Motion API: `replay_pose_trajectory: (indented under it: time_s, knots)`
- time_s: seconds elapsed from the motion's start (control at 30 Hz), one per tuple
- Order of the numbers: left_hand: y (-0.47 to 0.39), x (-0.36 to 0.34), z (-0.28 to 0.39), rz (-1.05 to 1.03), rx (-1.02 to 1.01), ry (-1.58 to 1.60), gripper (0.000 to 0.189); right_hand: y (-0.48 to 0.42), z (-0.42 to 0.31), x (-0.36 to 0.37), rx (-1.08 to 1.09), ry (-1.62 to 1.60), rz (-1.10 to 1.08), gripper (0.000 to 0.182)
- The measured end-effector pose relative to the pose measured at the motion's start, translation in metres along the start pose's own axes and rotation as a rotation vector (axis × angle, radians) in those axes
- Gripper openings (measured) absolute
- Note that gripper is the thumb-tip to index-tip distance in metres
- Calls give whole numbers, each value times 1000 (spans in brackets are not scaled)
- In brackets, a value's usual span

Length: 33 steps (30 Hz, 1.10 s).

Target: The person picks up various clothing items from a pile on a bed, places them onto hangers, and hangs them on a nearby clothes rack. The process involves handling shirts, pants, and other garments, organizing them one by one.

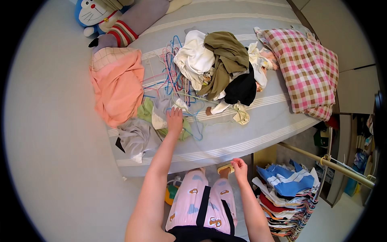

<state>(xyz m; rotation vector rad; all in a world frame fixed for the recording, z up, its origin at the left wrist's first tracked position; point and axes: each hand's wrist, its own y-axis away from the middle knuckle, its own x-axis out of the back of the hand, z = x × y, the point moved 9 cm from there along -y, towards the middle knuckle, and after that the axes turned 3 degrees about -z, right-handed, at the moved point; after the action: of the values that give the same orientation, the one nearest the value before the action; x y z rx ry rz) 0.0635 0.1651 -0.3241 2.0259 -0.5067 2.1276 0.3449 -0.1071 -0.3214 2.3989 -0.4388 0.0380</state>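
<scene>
My left hand [174, 121] reaches over the bed and rests on a small heap of clothes, its fingertips at a white and grey garment [160, 116]. Under and beside it lie a green garment [145, 110] and a light blue plastic hanger [198, 130]. A crumpled grey garment [137, 136] lies to the left. Beyond the hand is a tangle of pink, blue and white hangers [172, 69]. My right hand [239, 166] is held in front of the bed's near edge, fingers curled; whether it holds anything cannot be told.
White [195, 51], olive [226, 51] and black [242, 87] clothes are piled mid-bed. A checked pillow [305, 69] lies right, a peach cloth [121, 84] and plush toys [93, 13] left. A metal rail [344, 169] and hung clothes [287, 181] stand at the lower right.
</scene>
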Motion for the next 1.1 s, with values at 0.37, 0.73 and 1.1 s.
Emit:
replay_pose_trajectory:
  time_s: [0.37, 0.73, 1.1]
  knots:
    - [78, -27, -78, -462, 45, 173, 28, -31, -14, -58, -27, 6, -155, 15]
    - [58, -59, -48, -769, 225, 239, 38, -34, -45, -104, -27, 91, -308, 15]
    - [73, -32, -55, -416, 189, 389, 40, -59, -32, -61, -35, 195, -337, 13]
